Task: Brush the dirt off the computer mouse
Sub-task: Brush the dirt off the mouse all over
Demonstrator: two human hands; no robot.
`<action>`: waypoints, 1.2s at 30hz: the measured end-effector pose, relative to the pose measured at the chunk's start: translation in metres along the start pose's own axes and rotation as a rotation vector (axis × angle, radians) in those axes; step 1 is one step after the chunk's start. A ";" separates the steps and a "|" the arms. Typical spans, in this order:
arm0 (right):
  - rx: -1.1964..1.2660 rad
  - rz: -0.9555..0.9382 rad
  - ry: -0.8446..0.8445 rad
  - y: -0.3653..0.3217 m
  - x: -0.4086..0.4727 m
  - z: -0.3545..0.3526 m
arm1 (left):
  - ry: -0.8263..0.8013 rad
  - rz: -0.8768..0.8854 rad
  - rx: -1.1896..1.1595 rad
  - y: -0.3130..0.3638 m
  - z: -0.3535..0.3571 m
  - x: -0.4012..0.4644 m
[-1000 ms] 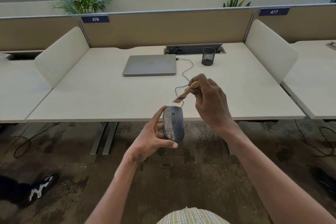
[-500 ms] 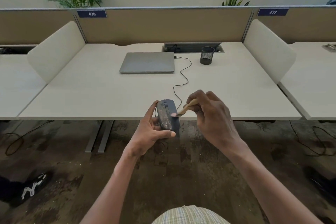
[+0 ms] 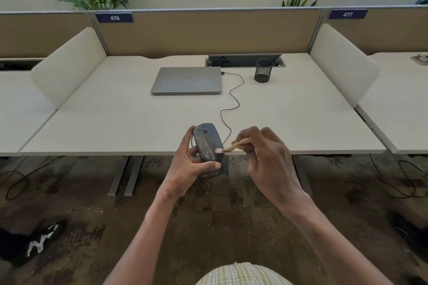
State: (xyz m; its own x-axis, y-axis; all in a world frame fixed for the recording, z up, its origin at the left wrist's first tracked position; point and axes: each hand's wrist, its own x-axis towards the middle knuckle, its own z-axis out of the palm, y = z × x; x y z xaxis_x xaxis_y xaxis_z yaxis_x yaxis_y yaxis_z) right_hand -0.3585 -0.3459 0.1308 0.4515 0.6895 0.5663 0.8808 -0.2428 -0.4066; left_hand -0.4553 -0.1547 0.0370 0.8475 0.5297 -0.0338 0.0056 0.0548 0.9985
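Open-plan office, tan partition panels numbered 476 and 477, potted plants along the window behind. White surface carrying a closed grey laptop toward its back edge, a black mesh pen cup just right of it, and a thin black cable snaking from the laptop toward the front edge. Held just above that front edge, near its middle: computer mouse, dark grey, streaked with pale dirt, tilted on its side. Left hand wrapped around it, thumb across the lower end, fingers behind. Right hand just beside, grip pinching a small wooden-handled brush, bristle tip touching the mouse's right flank. Stained dark floor below, a black shoe at lower left.
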 end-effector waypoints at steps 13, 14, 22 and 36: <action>0.056 0.046 0.076 0.002 -0.004 0.000 | -0.010 0.012 0.010 -0.002 0.000 0.003; 0.053 0.044 0.064 0.000 -0.009 0.001 | -0.004 0.013 0.002 -0.003 -0.001 0.002; 0.083 0.091 0.142 -0.006 -0.032 0.003 | 0.017 -0.003 0.007 -0.001 0.000 -0.009; 0.070 0.184 0.099 0.009 -0.046 0.014 | -0.033 -0.028 0.040 -0.004 0.000 -0.029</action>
State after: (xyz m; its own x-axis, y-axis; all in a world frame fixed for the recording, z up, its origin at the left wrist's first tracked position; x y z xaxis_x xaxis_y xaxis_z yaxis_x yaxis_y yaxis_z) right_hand -0.3735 -0.3701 0.0907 0.6186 0.5670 0.5439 0.7717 -0.3083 -0.5563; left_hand -0.4795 -0.1705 0.0342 0.8640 0.4998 -0.0612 0.0502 0.0355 0.9981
